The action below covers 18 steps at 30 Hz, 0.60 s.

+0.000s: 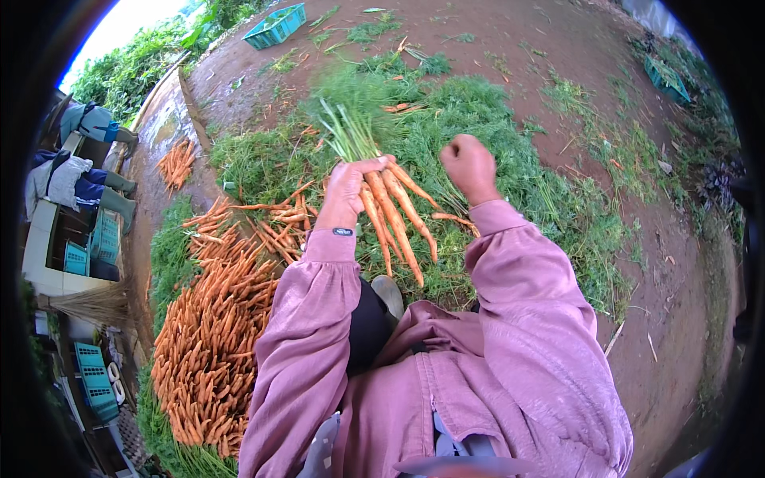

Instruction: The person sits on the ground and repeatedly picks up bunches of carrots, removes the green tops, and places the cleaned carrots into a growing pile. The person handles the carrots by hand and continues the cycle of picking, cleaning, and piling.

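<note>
My left hand (348,188) grips a bunch of carrots (397,209) at the crowns, roots hanging toward me and the leafy green tops (352,113) fanning away, partly blurred. To its right, my right hand (470,164) is raised with curled fingers above the cut carrot greens; whether it holds anything cannot be told. Another carrot or two (455,220) lie under my right wrist. A large heap of carrots (209,346) without tops lies on the left, and looser carrots (287,221) lie between it and my left hand.
Carrot greens (478,113) cover the ground ahead. A small carrot pile (176,164) lies beyond a low ledge at the left. A turquoise crate (275,25) stands at the far left, another (666,80) at the far right. Two people (77,179) stand at the left edge near more crates (103,239).
</note>
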Tool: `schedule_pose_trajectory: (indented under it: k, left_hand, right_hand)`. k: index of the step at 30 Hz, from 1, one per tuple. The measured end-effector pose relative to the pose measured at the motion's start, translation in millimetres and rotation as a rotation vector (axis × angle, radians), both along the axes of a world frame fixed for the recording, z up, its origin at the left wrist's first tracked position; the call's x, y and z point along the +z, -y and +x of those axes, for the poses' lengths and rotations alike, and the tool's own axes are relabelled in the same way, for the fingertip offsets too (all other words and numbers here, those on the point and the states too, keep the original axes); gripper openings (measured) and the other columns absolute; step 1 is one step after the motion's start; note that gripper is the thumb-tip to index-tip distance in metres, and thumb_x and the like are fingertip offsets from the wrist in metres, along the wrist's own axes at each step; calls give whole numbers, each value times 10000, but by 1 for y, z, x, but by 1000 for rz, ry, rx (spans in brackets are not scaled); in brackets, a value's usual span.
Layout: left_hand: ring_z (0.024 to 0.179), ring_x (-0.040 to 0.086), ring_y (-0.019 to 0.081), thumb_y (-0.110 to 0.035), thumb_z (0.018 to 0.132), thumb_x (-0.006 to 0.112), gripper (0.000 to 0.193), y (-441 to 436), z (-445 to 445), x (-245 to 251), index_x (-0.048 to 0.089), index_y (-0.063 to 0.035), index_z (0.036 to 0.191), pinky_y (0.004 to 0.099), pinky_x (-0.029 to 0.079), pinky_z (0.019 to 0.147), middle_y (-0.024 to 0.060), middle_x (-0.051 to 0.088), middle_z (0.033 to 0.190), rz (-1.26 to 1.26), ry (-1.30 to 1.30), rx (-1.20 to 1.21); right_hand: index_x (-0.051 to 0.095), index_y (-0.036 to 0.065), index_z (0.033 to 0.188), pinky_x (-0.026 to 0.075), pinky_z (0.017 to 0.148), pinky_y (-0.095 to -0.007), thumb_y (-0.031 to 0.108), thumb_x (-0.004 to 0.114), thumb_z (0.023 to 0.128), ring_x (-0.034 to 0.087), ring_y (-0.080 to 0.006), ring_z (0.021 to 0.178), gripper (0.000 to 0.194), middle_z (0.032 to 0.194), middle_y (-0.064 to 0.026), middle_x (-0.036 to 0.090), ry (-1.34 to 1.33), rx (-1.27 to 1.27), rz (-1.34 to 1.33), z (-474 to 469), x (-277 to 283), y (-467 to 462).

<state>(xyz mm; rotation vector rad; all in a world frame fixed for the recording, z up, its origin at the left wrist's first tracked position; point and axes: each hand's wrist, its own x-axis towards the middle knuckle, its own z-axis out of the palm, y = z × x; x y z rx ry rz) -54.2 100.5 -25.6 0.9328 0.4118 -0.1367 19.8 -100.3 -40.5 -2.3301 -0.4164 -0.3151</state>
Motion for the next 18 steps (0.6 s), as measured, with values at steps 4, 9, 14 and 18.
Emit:
schedule_pose_trajectory:
  k: [4,9,14,18]
  left_hand:
    - [788,629,283,7,740,623,287,-27,-4,3,573,139,990,384,530,739,213,618,936,-16,17,135]
    - [880,610,291,-6,725,624,361,-37,-8,-5,553,140,1048,396,498,825,221,607,1012,43,154,202]
    - [689,626,217,57,684,680,235,-5,-19,-4,557,53,885,336,527,588,125,605,777,101,251,367]
    - [752,616,224,40,704,674,324,35,-29,6,519,50,988,332,518,662,126,599,841,217,343,474]
  right_hand:
    - [646,27,837,459,511,-296,222,561,824,614,-116,608,213,707,-86,639,-751,426,293,-4,9,25]
    - [634,-9,733,433,505,-313,243,546,814,580,-151,568,280,614,-102,608,-537,621,101,-31,-25,0]
    - [622,-15,684,418,555,-395,245,472,763,557,-297,564,310,623,-201,576,-405,466,106,-21,-69,-19]
    - [643,-13,831,445,611,-419,294,510,834,629,-290,686,334,708,-168,626,-616,351,168,0,-122,-31]
